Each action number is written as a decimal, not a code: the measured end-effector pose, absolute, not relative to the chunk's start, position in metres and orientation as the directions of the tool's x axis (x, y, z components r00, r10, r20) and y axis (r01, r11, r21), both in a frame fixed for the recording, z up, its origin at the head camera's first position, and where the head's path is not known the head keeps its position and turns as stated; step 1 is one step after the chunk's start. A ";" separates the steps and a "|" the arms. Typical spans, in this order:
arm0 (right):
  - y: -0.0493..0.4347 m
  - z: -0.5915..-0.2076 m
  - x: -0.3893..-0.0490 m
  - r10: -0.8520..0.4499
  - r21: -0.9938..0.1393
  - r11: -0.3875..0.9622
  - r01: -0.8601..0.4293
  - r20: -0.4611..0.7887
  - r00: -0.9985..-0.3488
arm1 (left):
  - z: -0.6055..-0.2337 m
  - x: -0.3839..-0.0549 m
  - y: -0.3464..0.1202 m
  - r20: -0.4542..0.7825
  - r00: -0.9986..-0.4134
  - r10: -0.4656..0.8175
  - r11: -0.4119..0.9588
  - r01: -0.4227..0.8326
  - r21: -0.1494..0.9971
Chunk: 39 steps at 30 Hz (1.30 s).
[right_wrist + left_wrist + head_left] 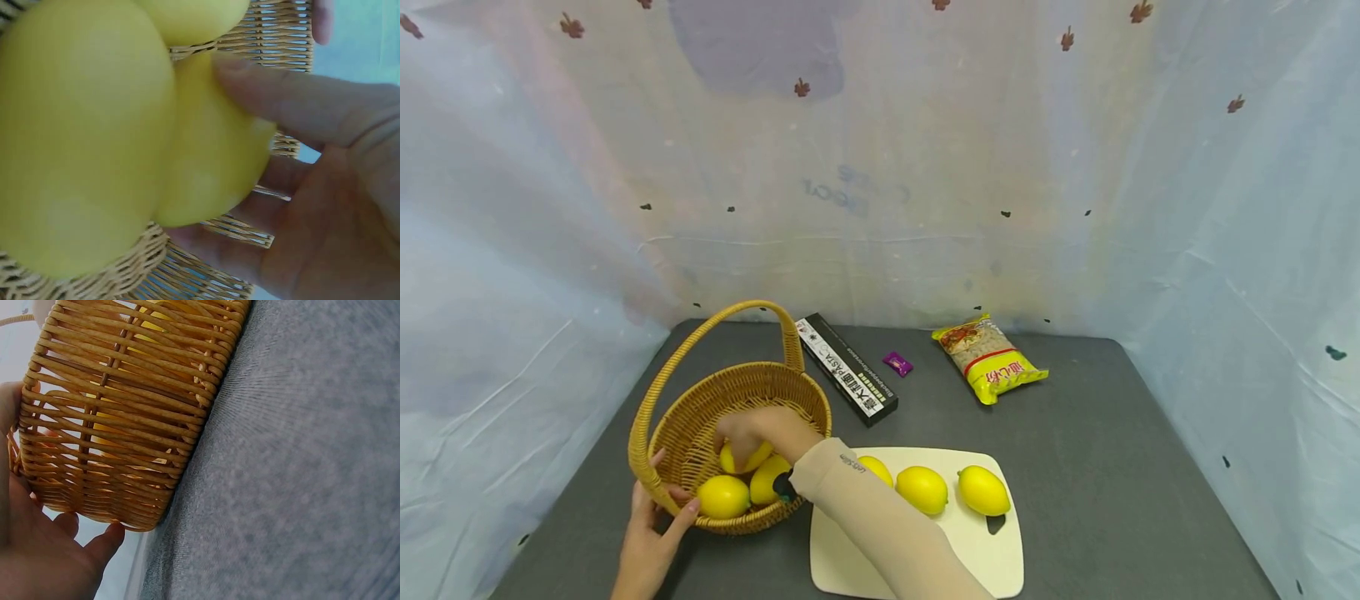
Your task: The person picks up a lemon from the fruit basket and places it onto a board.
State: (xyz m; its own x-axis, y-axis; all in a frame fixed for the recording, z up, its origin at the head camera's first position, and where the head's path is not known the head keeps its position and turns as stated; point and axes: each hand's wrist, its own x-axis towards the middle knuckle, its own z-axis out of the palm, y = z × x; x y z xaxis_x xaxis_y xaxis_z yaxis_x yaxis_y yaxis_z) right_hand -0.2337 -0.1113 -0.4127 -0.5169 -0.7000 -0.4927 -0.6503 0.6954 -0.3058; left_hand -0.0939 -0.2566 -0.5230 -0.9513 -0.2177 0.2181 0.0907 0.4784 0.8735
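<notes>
On the left of the table stands a woven basket with a tall arched handle. My left hand grips its near left rim by the handle's base; in the left wrist view the fingers lie against the woven wall. Inside, my right hand holds a lemon, its thumb across the top and the other fingers beneath. Two more lemons lie close by in the basket, one at the near side and one to the right, partly covered by the right wrist.
A cream cutting board lies right of the basket, under the right forearm, with three lemons on it. Behind are a black pasta box, a small purple-wrapped sweet and a yellow food bag. Plastic sheeting surrounds the dark table.
</notes>
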 end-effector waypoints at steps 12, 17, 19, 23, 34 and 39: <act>-0.102 -0.391 -0.233 -0.754 -0.368 0.652 -0.663 -0.412 -0.512 | -0.524 -0.094 -0.256 0.224 -0.948 -0.225 0.475 0.094 0.875; -0.090 -0.381 -0.235 -0.785 -0.433 0.618 -0.656 -0.374 -0.493 | -0.523 -0.094 -0.256 0.212 -0.950 -0.228 0.491 0.076 0.868; -0.086 -0.378 -0.236 -0.802 -0.453 0.597 -0.663 -0.357 -0.478 | -0.523 -0.094 -0.256 0.207 -0.952 -0.228 0.496 0.070 0.866; -0.076 -0.374 -0.240 -0.841 -0.481 0.541 -0.690 -0.313 -0.441 | -0.521 -0.093 -0.255 0.194 -0.955 -0.225 0.496 0.058 0.866; -0.036 -0.364 -0.247 -0.917 -0.613 0.386 -0.689 -0.169 -0.362 | -0.523 -0.094 -0.257 0.236 -0.949 -0.209 0.492 0.107 0.864; -0.011 -0.360 -0.248 -0.923 -0.654 0.349 -0.671 -0.117 -0.366 | -0.523 -0.094 -0.256 0.234 -0.949 -0.211 0.492 0.103 0.865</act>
State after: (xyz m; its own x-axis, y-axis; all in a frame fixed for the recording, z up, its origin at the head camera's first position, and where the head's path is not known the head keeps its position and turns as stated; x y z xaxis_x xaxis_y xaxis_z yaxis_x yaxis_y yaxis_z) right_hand -0.2481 -0.0109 -0.3599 -0.3665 -0.9231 -0.1165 -0.6715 0.3491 -0.6537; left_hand -0.0941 -0.2563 -0.5229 -0.9490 -0.2114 0.2338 0.1034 0.4917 0.8646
